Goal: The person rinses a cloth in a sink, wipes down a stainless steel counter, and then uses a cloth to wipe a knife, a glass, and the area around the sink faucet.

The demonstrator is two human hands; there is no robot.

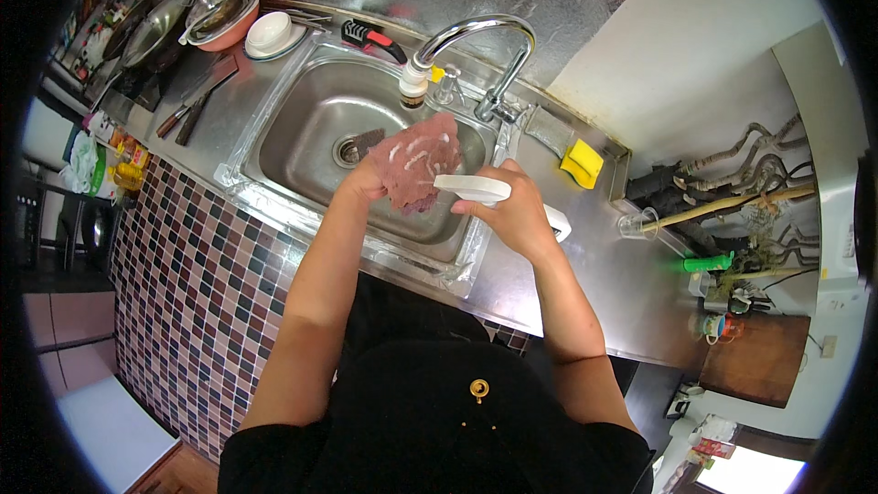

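My left hand [370, 180] holds a reddish-pink cloth [418, 158] over the stainless steel sink [302, 123]. White streaks lie on the cloth's upper face. In my right hand [511, 209] is a white bottle [473, 186], tilted with its narrow end pointing at the cloth. Part of the bottle is hidden by my fingers, and its other end shows past my hand. Behind both hands rises the curved chrome faucet [507, 79], its white spout end [413, 81] over the sink. A dark piece lies by the sink drain [347, 151].
A yellow sponge [582, 162] and a grey scouring pad [549, 129] lie right of the sink. Behind the sink is a black and red knife sharpener [374, 40]. White bowls [269, 32], a cleaver [212, 86] and pans [154, 31] stand or lie left. A clear cup [638, 223] is at right.
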